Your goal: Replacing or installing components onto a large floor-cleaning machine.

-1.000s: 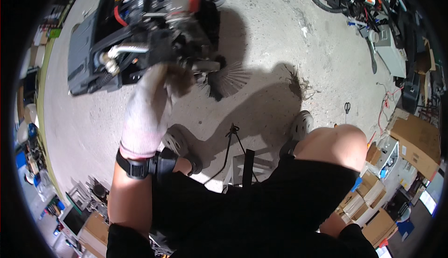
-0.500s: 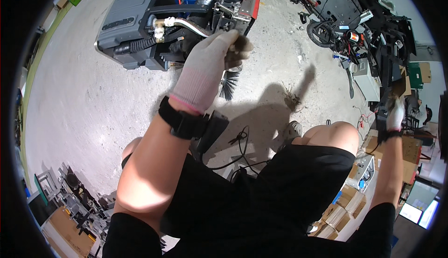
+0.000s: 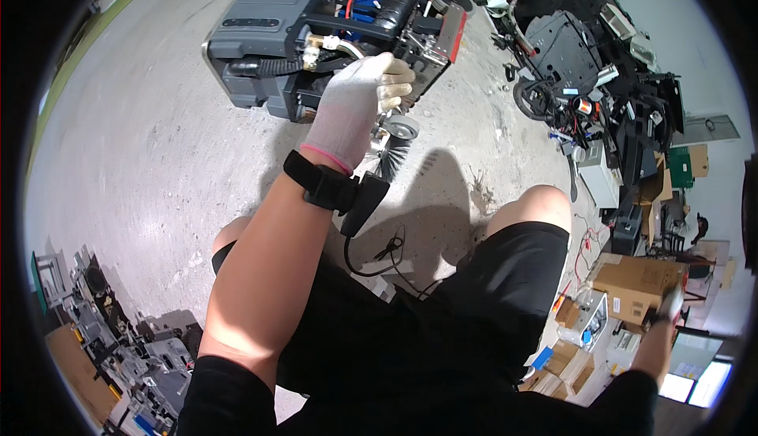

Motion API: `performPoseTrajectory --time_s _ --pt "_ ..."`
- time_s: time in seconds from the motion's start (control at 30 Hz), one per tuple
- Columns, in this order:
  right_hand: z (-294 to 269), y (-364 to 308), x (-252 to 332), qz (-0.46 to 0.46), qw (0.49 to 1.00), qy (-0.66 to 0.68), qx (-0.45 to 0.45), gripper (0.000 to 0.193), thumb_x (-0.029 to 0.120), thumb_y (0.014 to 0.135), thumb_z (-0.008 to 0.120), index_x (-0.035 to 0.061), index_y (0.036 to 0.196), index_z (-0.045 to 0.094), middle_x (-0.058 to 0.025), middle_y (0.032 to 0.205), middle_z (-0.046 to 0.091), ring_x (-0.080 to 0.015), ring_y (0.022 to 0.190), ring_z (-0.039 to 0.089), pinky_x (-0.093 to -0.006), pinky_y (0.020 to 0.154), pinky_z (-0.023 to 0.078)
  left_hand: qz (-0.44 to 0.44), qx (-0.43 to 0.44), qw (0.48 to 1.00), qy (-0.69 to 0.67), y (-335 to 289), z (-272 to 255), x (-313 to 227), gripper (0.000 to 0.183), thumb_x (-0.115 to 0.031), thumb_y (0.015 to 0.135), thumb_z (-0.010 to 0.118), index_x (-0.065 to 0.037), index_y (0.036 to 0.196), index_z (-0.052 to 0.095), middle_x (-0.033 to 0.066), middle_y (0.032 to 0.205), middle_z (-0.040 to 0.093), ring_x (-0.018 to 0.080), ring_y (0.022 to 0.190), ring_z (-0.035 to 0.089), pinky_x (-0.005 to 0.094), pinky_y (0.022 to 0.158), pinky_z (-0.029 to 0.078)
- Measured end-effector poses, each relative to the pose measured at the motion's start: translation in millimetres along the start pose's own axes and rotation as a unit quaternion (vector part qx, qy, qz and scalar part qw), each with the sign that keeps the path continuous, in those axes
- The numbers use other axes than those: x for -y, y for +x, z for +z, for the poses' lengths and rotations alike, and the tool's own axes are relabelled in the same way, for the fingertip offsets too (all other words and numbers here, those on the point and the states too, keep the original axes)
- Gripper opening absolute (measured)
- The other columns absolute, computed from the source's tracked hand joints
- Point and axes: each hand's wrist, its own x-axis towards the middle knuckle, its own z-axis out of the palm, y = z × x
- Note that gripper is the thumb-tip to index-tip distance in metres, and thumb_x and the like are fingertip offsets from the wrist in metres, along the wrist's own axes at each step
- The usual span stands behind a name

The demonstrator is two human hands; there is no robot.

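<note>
My left hand (image 3: 359,101), in a pale knit glove with a pink cuff, is raised in front of a grey and black machine (image 3: 264,14). Its fingers curl inward; whatever they may hold is hidden. Just beyond the knuckles is the machine's metal end with a red strip (image 3: 456,37). Below the hand are a small grey wheel (image 3: 401,127) and a black bristle brush (image 3: 388,158). Far off to the right, my gloved right hand (image 3: 673,303) reaches out in front of a cardboard box (image 3: 643,282). It is small and blurred, so its fingers cannot be made out.
A black cable (image 3: 359,270) hangs from the device strapped to my left wrist. Heaped black parts and wires (image 3: 572,104) fill the upper right. Several cardboard boxes (image 3: 570,357) and a white bin (image 3: 588,318) stand beside my right knee. Metal parts (image 3: 150,365) lie at lower left.
The whole view has shifted, so the machine appears lower and farther right. My right arm has swung lower, away from the dark parts. The wheel under my left hand has come into sight.
</note>
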Motion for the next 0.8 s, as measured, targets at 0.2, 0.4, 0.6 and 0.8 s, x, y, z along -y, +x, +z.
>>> performPoseTrajectory --time_s 0.2,0.4,0.6,0.8 --pt "-184.2 -146.8 -77.6 0.347 0.931 -0.026 -0.109 0.04 0.032 0.107 0.049 0.0046 0.132 0.063 -0.007 0.119 0.063 -0.0167 0.104 0.063 -0.0315 0.091 0.051 -0.01 -0.01 0.997 -0.082 5.1 -12.3 -8.7 0.03 -0.024 0.106 0.049 0.0 0.112 0.066 0.0098 0.11 0.072 0.0149 0.099 0.071 0.0224 0.081 0.055" --pt "-227.4 -62.9 85.0 0.144 0.973 -0.023 -0.179 0.04 0.028 0.106 0.051 0.0017 0.134 0.061 -0.0086 0.125 0.062 -0.018 0.107 0.063 -0.0322 0.095 0.051 -0.011 -0.03 0.992 -0.123 31.2 -3.8 -12.0 0.038 -0.029 0.11 0.045 0.003 0.124 0.059 0.0139 0.12 0.069 0.0208 0.106 0.068 0.0319 0.091 0.055" --pt "-133.2 29.5 388.7 -0.24 0.955 0.038 -0.173 0.04 0.024 0.105 0.052 -0.0012 0.135 0.06 -0.0102 0.132 0.061 -0.0194 0.11 0.064 -0.033 0.098 0.05 -0.009 -0.112 0.989 -0.101 43.1 8.2 8.2 0.033 -0.025 0.107 0.051 -0.002 0.13 0.058 0.011 0.108 0.071 0.0147 0.084 0.071 0.0254 0.07 0.059" --pt "255.2 -98.4 605.5 -0.316 0.83 0.428 0.167 0.027 0.023 0.096 0.06 0.0003 0.095 0.074 -0.0097 0.081 0.072 -0.0217 0.078 0.067 -0.0364 0.074 0.052 -0.193 -0.037 0.977 -0.086 20.0 50.8 61.2 0.025 -0.03 0.104 0.055 -0.009 0.113 0.064 0.002 0.096 0.069 0.0145 0.084 0.064 0.0308 0.074 0.049"
